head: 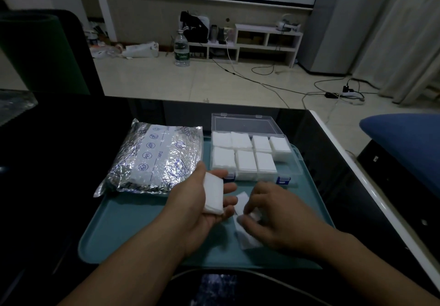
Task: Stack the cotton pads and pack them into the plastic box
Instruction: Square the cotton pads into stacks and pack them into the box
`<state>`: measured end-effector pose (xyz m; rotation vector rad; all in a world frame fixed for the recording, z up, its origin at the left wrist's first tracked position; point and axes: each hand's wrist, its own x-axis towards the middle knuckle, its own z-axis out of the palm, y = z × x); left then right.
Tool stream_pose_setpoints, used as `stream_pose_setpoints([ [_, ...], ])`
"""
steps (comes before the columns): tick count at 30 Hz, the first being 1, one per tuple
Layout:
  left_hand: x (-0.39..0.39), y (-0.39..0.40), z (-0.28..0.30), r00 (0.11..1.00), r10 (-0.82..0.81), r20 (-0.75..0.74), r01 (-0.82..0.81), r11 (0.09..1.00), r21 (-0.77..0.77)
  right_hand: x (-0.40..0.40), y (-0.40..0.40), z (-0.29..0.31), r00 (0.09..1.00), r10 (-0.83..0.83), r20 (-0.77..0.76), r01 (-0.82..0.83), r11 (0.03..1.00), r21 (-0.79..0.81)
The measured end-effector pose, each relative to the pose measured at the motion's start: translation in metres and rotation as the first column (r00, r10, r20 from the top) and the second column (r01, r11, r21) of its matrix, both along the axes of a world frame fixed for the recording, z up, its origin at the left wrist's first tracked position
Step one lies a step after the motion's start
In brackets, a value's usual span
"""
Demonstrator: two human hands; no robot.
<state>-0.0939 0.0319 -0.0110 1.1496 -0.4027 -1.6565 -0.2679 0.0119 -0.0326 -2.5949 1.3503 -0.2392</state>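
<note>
A: Head view first: where are the cotton pads?

B: A small stack of cotton pads (213, 197) lies across the palm of the left hand (202, 204). The thumb rests along its far edge, and the fingers beneath it reach out nearly straight toward the right.

A: And the other hand?

B: The right hand (273, 217) is palm down just beside the left one, its fingertips curled in and pinching at the loose pads (242, 206) on the tray (133, 229). One more pad shows below that hand, flat on the tray. How many pads the fingers have caught I cannot tell.

A: The box?

B: The plastic box (294, 160) sits open at the tray's far right end, lid laid back. Seven compartments hold white stacks; the near right one shows clear plastic only.

A: Anything else close by?

B: A silver foil bag (154, 158) with blue print lies on the tray's far left side, just beside the box. The tray rests on a dark table (333, 186).
</note>
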Motion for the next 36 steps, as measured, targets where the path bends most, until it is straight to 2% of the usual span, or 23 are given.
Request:
stream_pose_setpoints([
  [5,-0.001,-0.003,-0.001,0.999,0.007,-0.035,-0.007,1.0,-0.001,-0.006,-0.005,0.005,0.979,0.095,-0.178,-0.068,0.986,0.151],
  [10,0.0,-0.001,-0.003,1.0,-0.004,-0.009,0.004,1.0,-0.005,-0.002,-0.01,-0.002,0.993,0.049,-0.107,-0.038,0.994,0.099],
  [15,-0.001,-0.003,-0.003,1.0,0.004,-0.011,-0.004,1.0,-0.008,-0.001,-0.004,0.0,0.992,0.037,-0.124,-0.033,0.999,0.033],
  [19,-0.002,-0.003,-0.003,1.0,0.007,-0.007,-0.007,1.0,-0.012,-0.001,-0.003,0.003,0.984,0.025,-0.177,-0.004,0.993,0.117],
  [26,-0.001,-0.002,-0.004,1.0,0.002,-0.003,-0.002,1.0,-0.012,0.007,-0.007,0.005,0.992,-0.087,-0.095,0.109,0.959,0.263],
  [36,0.0,-0.004,-0.006,1.0,0.013,0.007,-0.013,1.0,0.0,0.011,-0.001,0.009,0.987,-0.151,-0.049,0.159,0.93,0.332],
])
